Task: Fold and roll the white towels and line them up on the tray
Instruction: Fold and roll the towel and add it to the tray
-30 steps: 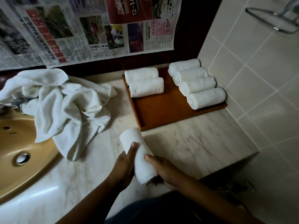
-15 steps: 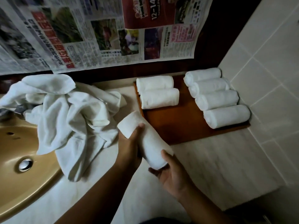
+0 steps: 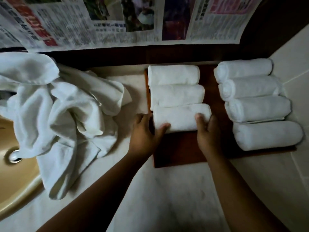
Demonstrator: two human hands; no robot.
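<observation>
Fingers (image 3: 145,117) of the left hand (image 3: 143,133) and right hand (image 3: 209,133) clasp the rolled towel (image 3: 181,117) on the tray (image 3: 180,148) — newspaper (image 3: 117,19) print unreadable.

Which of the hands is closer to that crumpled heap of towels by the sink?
The left. The left hand holds the rolled towel at the end beside the heap; the right hand holds its other end, farther away.
</observation>
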